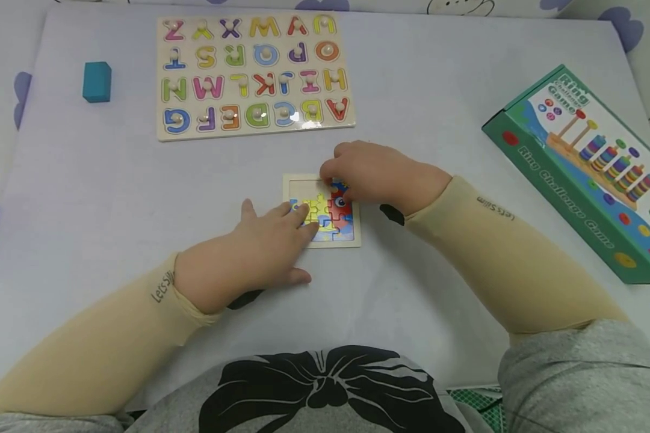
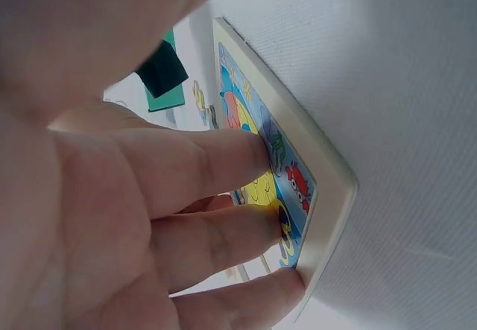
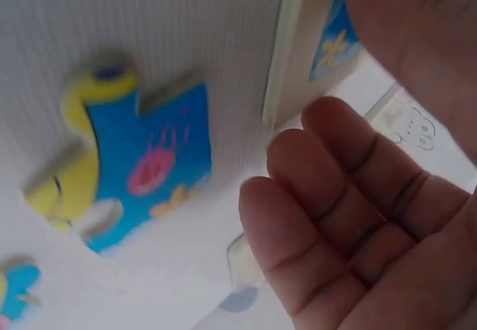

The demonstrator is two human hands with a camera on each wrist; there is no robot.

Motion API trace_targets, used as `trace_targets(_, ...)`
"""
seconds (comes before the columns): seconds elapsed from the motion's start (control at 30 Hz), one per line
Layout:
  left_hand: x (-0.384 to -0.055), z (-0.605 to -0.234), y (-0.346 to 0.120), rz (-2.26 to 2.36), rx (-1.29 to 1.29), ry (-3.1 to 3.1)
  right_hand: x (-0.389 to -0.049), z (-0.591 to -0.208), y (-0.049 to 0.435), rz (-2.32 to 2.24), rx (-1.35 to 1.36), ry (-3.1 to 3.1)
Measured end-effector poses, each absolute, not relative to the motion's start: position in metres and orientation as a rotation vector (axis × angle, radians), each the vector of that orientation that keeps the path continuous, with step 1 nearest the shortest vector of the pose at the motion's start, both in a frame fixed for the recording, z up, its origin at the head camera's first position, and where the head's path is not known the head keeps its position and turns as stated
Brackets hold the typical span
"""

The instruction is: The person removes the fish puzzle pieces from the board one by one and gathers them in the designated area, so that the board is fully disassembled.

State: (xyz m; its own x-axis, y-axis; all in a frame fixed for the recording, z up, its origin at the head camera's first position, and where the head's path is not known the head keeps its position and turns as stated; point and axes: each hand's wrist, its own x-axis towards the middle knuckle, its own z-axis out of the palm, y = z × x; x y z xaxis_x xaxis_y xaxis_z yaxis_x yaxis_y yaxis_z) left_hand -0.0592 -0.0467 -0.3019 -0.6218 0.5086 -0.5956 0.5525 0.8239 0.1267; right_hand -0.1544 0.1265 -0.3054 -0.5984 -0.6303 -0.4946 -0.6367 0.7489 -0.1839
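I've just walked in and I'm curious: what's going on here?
Someone is working on a framed jigsaw puzzle. The left hand rests its fingers on it; the right hand is over its far edge, any grip hidden. Its far left part is bare, and loose puzzle pieces lie on the table.

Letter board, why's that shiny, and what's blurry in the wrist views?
Head view: light glares on the letter board near its lower edge, shadow beside the right sleeve; right wrist view: bigger loose piece blurred; left wrist view: left hand soft at its closest part.
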Motion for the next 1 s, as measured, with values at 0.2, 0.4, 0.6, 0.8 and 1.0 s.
trace_targets(0.2,-0.059,-0.302,-0.048,-0.081,0.76,2.365,-0.156,-0.303,0.119,0.113,-1.05,2.371)
trace_targets(0.4,-0.059,-0.301,-0.046,-0.067,0.758,2.364,-0.156,-0.303,0.119,0.135,-1.007,2.362)
trace_targets(0.6,-0.059,-0.301,-0.046,-0.075,0.751,2.371,-0.154,-0.305,0.125,0.034,-1.003,2.419)
trace_targets(0.8,-0.058,-0.3,-0.047,-0.063,0.742,2.381,-0.155,-0.3,0.139,-0.249,-0.91,2.481)
trace_targets(1.0,-0.057,-0.3,-0.046,-0.074,0.758,2.375,-0.163,-0.289,0.187,-0.454,-0.57,2.475)
